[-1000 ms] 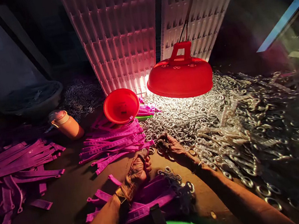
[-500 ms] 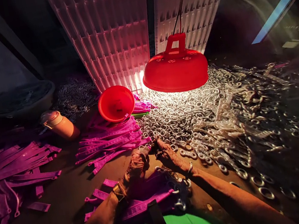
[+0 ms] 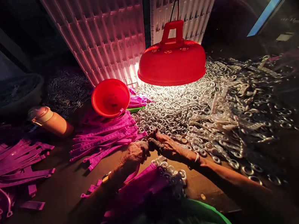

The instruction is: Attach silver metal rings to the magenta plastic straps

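Your left hand [image 3: 137, 153] and right hand [image 3: 165, 144] closed, fingertips meeting; cannot tell what's pinched. Purple straps [image 3: 108, 137] just beyond left hand, metal rings [image 3: 172, 112] beyond right.

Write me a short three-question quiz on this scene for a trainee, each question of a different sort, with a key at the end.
1. True or false: the red lampshade hangs above the heap of silvery rings.

2. Multiple choice: what is around the wrist of the right hand?
A) a purple strip
B) a pale bangle
C) a red cord

3. Fill in the blank: seen from the camera, the orange bottle is to the ____ of the red bowl.

Key: 1. True; 2. B; 3. left
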Motion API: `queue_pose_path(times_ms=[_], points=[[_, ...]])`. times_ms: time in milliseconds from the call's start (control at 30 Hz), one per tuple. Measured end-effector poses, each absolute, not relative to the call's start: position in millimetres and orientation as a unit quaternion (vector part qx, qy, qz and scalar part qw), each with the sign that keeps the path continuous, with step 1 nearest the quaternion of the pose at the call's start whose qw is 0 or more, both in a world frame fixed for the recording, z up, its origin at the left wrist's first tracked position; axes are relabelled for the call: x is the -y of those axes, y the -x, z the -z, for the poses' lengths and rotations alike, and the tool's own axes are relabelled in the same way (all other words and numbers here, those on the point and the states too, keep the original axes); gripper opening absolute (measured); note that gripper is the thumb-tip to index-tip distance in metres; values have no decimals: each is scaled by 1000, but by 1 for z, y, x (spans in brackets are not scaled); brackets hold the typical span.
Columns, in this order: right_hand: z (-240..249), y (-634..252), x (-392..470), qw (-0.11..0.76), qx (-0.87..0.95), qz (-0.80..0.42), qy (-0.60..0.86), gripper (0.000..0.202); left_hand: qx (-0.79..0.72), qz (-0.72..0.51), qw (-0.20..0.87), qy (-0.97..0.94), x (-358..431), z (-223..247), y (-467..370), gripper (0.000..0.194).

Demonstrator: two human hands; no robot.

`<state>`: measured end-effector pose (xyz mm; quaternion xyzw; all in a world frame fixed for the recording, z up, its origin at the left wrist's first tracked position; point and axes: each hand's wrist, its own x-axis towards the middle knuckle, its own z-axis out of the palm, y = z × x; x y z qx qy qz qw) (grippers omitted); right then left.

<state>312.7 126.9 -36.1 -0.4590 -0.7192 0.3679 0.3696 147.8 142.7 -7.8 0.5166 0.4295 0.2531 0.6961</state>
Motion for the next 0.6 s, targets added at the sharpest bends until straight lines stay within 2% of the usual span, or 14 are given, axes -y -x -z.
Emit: queue_pose_path(times_ms=[100,200,367,467,600], points=[[12,-312,-99,313,759,-327,468,21,-423,-225,708,-520,-140,-11,-140,27],[-4,-309,-61,260,765,-327,490,20,-412,-142,698,-568,-127,-31,-134,27],[-3,-304,-6,269,762,-306,503,16,-380,-32,733,-563,-87,-29,-127,35],[6,-304,12,265,760,-317,503,21,-354,-50,792,-494,-63,-13,-125,39],[17,-304,16,291,719,-352,524,26,-346,-148,807,-454,-45,-6,-126,35]])
